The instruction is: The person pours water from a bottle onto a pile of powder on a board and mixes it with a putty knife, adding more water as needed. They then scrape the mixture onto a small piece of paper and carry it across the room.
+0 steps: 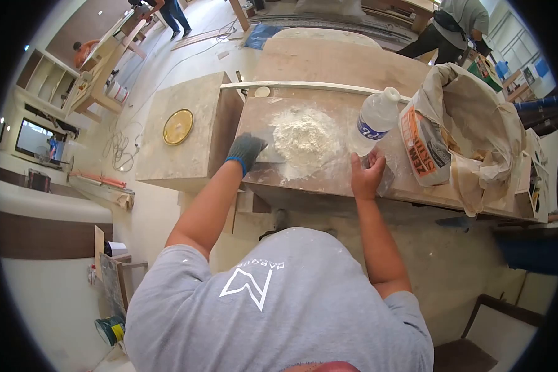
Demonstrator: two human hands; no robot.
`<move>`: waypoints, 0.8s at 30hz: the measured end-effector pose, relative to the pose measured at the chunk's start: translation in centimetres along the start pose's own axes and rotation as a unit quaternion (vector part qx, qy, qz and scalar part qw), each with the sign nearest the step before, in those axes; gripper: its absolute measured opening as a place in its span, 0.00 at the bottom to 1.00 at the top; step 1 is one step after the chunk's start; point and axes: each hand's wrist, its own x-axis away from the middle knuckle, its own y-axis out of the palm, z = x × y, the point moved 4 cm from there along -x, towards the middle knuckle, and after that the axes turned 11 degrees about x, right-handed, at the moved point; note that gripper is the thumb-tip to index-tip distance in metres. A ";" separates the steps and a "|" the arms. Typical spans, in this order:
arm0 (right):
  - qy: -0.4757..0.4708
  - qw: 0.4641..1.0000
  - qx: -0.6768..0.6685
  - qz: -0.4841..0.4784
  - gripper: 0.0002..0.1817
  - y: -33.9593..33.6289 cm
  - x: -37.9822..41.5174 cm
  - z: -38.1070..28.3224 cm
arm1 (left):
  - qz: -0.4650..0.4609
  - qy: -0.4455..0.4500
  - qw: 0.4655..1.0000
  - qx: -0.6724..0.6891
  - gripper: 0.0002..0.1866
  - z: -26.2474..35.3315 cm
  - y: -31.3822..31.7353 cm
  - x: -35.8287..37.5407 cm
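My left hand (pixel 247 152), in a dark green glove, is closed on a flat scraper (pixel 270 152) whose blade lies against the left side of a heap of whitish powder (pixel 305 137). The powder is spread on a wooden board surface (pixel 260 115). My bare right hand (pixel 368 173) is at the board's front edge with its fingers curled in. A flat greyish piece (pixel 387 176) sticks out beside that hand; I cannot tell what it is. Just beyond the fingers stands a clear plastic bottle (pixel 378 118) with a blue label and white cap.
An open paper sack (pixel 429 142) with orange print stands at the right. A round gold lid (pixel 178 127) lies on the box (pixel 152 161) at left. A pale strip (pixel 310 85) crosses behind the powder. Other people (pixel 459 28) are farther back; cables (pixel 123 146) lie on the floor.
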 end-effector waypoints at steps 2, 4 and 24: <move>0.002 1.000 0.000 0.002 0.35 0.0 0.0 -0.3 | -0.049 0.023 0.998 -0.034 0.14 1.7 -1.8 -2.7; 0.007 1.000 -0.010 0.006 0.35 0.2 -0.1 0.1 | 0.022 -0.013 0.996 0.085 0.10 2.0 -3.0 -4.3; 0.020 0.999 0.023 0.041 0.34 0.2 0.3 0.0 | 0.048 0.256 0.951 0.169 0.16 8.9 -8.1 -7.9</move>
